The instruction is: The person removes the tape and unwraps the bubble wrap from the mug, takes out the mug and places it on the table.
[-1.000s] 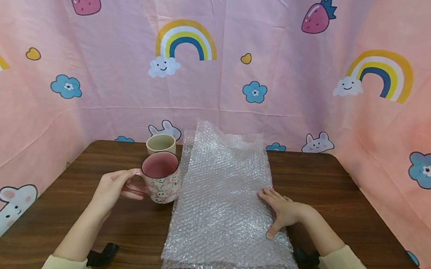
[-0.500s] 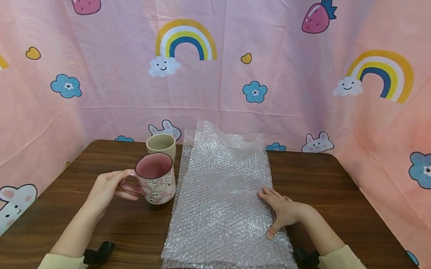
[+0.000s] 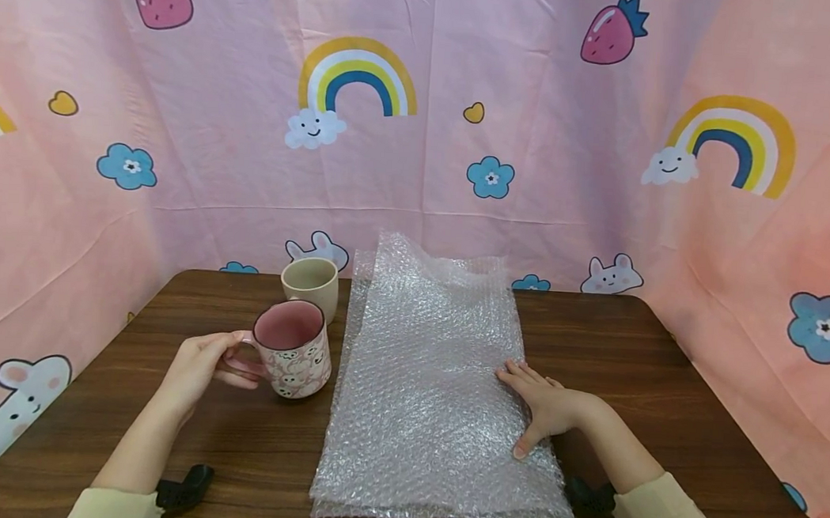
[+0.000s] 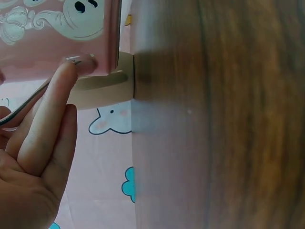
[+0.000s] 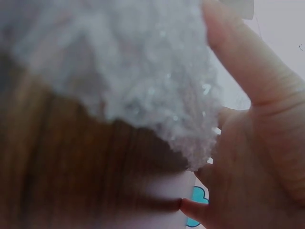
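My left hand (image 3: 197, 368) holds a pink mug (image 3: 295, 359) by its handle, thumb and fingers around it. White ghost-like figures decorate the mug's outside, and its rim is dark. In the left wrist view, backdrop shows between the mug (image 4: 57, 52) and the tabletop, so it is held above the wood. Sheets of clear bubble wrap (image 3: 427, 402) lie stacked to the right of the mug. My right hand (image 3: 545, 406) rests on the right edge of the wrap with fingers spread. The right wrist view shows the wrap (image 5: 143, 71) blurred beside the thumb.
A cream cup (image 3: 317, 281) stands behind the mug, which partly covers it. The dark wooden table (image 3: 616, 358) ends at a pink patterned cloth (image 3: 427, 173) at the back. The wrap's far end reaches the table's back edge.
My left hand has moved the mug to the left and slightly toward me, away from the bubble wrap, uncovering more of the cream cup. My right hand has stayed in place.
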